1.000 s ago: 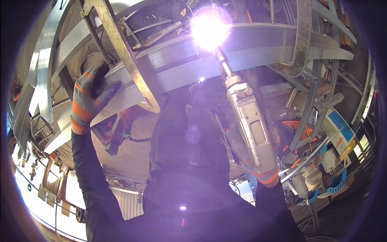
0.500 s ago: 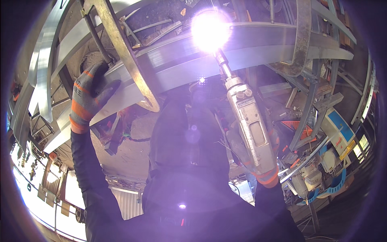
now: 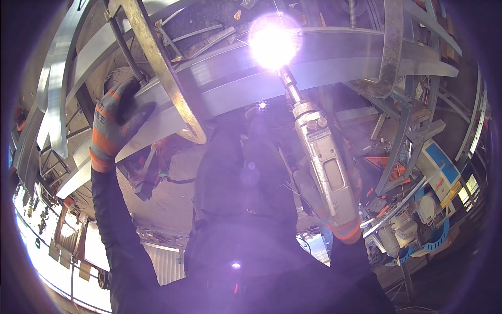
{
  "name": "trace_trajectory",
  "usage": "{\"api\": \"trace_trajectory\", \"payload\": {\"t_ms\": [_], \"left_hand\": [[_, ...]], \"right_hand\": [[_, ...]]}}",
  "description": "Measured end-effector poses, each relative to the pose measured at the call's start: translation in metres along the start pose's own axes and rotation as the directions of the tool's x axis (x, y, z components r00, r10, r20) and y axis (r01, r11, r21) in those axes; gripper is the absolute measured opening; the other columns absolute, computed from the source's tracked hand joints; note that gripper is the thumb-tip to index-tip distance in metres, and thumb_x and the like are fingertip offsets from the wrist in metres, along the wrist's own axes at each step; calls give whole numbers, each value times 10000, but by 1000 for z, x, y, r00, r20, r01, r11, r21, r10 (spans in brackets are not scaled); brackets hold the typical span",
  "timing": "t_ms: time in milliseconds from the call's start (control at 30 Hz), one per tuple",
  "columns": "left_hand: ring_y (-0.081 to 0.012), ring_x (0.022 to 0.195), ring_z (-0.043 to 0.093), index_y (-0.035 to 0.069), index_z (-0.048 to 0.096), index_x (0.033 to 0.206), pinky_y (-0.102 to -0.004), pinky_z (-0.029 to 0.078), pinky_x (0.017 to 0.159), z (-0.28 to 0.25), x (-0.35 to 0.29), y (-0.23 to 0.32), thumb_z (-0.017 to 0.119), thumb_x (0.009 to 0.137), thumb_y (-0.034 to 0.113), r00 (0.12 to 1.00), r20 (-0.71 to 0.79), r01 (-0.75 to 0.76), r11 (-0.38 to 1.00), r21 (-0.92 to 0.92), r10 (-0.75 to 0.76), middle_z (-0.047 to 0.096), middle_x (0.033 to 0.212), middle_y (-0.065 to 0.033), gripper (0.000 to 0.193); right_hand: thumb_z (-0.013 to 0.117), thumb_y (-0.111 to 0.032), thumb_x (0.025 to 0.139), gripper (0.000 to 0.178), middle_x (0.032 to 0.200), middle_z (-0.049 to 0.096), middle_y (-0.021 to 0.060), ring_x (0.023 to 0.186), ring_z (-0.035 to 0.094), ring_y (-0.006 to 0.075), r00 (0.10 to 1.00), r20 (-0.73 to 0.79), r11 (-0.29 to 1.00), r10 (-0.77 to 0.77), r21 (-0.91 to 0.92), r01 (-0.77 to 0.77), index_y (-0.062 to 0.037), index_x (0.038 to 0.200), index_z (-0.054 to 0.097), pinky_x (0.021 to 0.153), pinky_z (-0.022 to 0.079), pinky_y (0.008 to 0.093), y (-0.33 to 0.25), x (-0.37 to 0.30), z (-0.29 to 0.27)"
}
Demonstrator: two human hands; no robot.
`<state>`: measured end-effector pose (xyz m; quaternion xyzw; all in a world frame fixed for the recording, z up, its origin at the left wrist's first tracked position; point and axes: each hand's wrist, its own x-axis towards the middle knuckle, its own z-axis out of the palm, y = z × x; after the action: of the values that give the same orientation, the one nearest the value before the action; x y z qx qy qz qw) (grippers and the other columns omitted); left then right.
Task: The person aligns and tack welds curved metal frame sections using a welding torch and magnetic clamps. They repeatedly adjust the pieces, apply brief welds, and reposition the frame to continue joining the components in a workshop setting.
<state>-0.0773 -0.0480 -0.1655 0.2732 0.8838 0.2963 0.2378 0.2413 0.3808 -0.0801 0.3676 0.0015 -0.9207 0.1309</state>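
My right hand (image 3: pixel 345 229), in a grey and orange glove, is closed around a silver welding gun (image 3: pixel 327 157). The gun's nozzle meets a blinding white glare (image 3: pixel 273 46) on the long metal beam (image 3: pixel 230 70), hiding the spot beneath it. At the beam's left part, my gloved left hand (image 3: pixel 112 125) grips the edge, fingers over the top and thumb along the near side. Just right of that hand, a worn brass-coloured clamp (image 3: pixel 167 78) crosses the beam. A second clamp (image 3: pixel 391 57) sits across it further right.
Curved metal strips (image 3: pixel 55 89) stand at the left. Metal offcuts (image 3: pixel 212 42) lie beyond the beam. A steel frame (image 3: pixel 400 136) is at the right, near an orange mesh tray (image 3: pixel 384 166) and a white and blue box (image 3: pixel 439 165). My legs are below the beam.
The gun's tip and the glare have shifted very slightly, and thin spark streaks show around the glare. Both hands keep their holds.
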Motion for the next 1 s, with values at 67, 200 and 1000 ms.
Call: {"api": "trace_trajectory", "payload": {"t_ms": [67, 200, 1000], "left_hand": [[-329, 1208, 785, -55, 670, 1504, -438, 597, 1060, 0, 0, 0, 902, 942, 155, 1000, -1, -1, 1000, -1, 1, 794, 1323, -219, 644], [-311, 1220, 783, -59, 671, 1504, -433, 596, 1063, 0, 1, 1, 905, 940, 154, 1000, -10, -19, 1000, 0, 19, 793, 1332, -220, 647], [-255, 1193, 796, -46, 706, 1484, -404, 628, 1034, 1, 1, 6, 970, 904, 125, 998, -13, 67, 996, -66, -68, 793, 1276, -176, 660]], "right_hand": [[649, -558, 1127, 787, 1476, 702, 93, 1219, 713, 257, 1000, -1, 1000, 1, 0, -1, -80, 1729, 482, 1059, 549, 432, 0, 0, 0], [648, -562, 1126, 794, 1463, 708, 98, 1199, 724, 259, 1000, -1, 1000, 0, -6, 0, -73, 1728, 479, 1040, 567, 425, 1, -1, -1], [642, -585, 1123, 836, 1383, 746, 130, 1077, 789, 270, 1000, 4, 1000, -10, 6, 10, -35, 1726, 461, 929, 678, 385, 3, -5, -2]]}}
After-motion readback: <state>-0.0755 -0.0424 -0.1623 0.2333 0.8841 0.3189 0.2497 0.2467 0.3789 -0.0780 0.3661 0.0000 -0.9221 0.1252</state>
